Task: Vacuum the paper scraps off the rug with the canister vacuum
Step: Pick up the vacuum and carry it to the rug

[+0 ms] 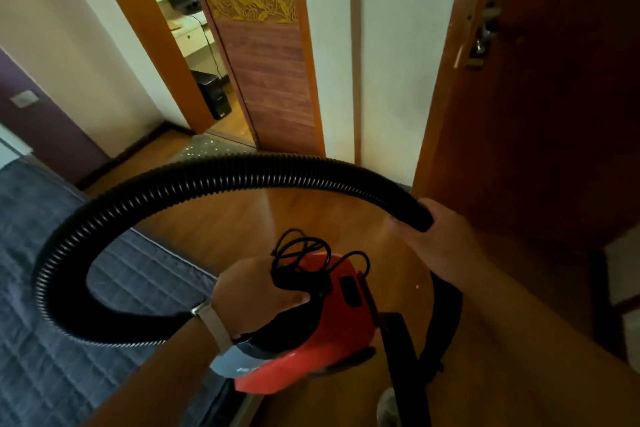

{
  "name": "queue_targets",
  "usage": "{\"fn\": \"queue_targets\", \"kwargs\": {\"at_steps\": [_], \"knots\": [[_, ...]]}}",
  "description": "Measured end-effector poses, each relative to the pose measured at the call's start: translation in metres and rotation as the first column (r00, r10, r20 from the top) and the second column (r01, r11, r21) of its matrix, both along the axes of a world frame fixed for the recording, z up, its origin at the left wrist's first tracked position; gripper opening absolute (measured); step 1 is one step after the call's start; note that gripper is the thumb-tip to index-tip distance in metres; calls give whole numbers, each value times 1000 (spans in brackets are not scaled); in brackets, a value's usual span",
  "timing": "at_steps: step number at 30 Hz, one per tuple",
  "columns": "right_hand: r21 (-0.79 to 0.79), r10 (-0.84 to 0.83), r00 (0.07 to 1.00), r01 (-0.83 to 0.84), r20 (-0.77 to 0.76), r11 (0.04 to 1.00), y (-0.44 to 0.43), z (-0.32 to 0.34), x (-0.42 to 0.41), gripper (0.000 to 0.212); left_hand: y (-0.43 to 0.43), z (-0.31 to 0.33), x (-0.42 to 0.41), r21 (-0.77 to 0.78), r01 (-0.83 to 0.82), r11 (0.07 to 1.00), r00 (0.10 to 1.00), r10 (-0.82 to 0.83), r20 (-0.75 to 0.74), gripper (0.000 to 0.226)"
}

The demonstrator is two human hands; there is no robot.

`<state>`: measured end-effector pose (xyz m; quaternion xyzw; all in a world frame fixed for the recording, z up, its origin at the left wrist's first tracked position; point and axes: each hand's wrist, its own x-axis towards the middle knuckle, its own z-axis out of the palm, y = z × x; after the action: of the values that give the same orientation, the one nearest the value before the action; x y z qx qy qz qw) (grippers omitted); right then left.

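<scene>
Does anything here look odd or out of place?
Yes: the power cord sits in a loose tangle atop the red canister vacuum, bunched under the left hand. Pale specks litter the small mat by the doorway.
</scene>
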<state>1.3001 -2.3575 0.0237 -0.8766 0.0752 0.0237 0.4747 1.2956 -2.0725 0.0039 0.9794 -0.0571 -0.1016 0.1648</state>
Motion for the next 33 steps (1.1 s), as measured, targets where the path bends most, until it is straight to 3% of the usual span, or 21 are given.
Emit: {"fn": "queue_targets", "kwargs": {"at_steps": [6,11,16,24,33], "knots": [[35,44,998,-46,40,998,-26,4,91,20,-23,16,75,-85,-115,990,990,121,70,43],[3,102,993,-102,53,995,-24,6,164,22,-30,17,137,-230,-190,954,979,201,23,22],[-60,124,992,-122,37,991,-18,-7,238,22,-23,-13,207,-342,-269,900,960,279,-22,50],[-149,44,999,-41,12,988,9,-15,399,26,-3,-31,377,-296,-185,937,983,181,-41,25],[-199,109,992,-95,58,975,78,13,558,30,65,0,521,-242,-258,935,961,275,40,37]]}}
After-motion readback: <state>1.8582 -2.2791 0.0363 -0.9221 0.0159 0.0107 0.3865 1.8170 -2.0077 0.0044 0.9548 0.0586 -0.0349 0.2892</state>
